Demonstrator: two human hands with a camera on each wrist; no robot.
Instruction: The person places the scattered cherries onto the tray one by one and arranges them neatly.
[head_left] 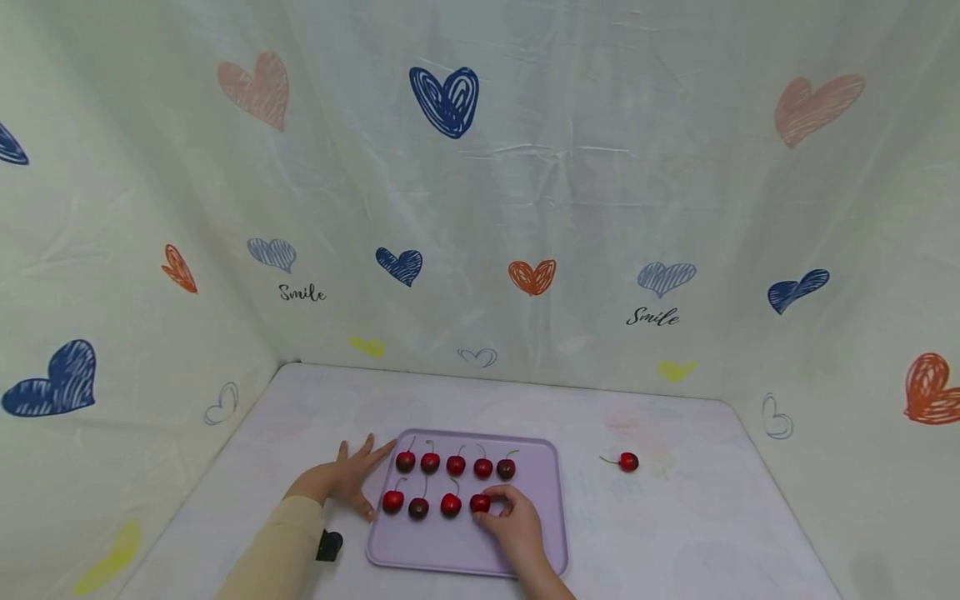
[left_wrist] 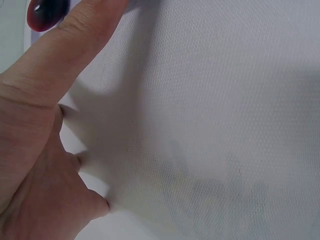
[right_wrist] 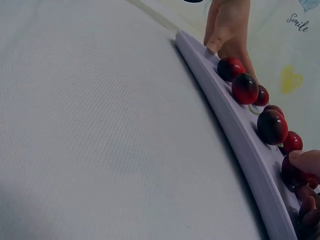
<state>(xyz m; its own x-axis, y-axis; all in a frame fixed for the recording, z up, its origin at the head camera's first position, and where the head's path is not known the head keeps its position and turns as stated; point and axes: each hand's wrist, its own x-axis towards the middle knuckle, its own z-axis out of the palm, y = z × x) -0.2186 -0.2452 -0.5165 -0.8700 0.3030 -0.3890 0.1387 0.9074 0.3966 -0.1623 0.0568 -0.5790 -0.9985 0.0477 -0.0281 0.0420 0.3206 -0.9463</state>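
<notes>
A light purple tray (head_left: 435, 552) lies on the table with two rows of dark red stemmed cherries on it. The back row (head_left: 456, 465) spans the tray's far side; the front row (head_left: 451, 504) runs nearer the person. My right hand (head_left: 519, 525) pinches the rightmost front-row cherry (head_left: 479, 503) between thumb and fingers, at the tray surface. Spread fingers mark my left hand (head_left: 351, 481), which rests at the tray's left edge. In the left wrist view, one cherry (left_wrist: 46, 13) shows beyond the left thumb. The right wrist view shows the tray's rim (right_wrist: 220, 110) side-on.
One more cherry (head_left: 628, 462) with its stem pointing left lies on the white table (head_left: 660, 533), right of the tray. A small black object (head_left: 329, 546) sits by the left wrist. Heart-patterned curtains (head_left: 525, 192) stand behind and on both sides.
</notes>
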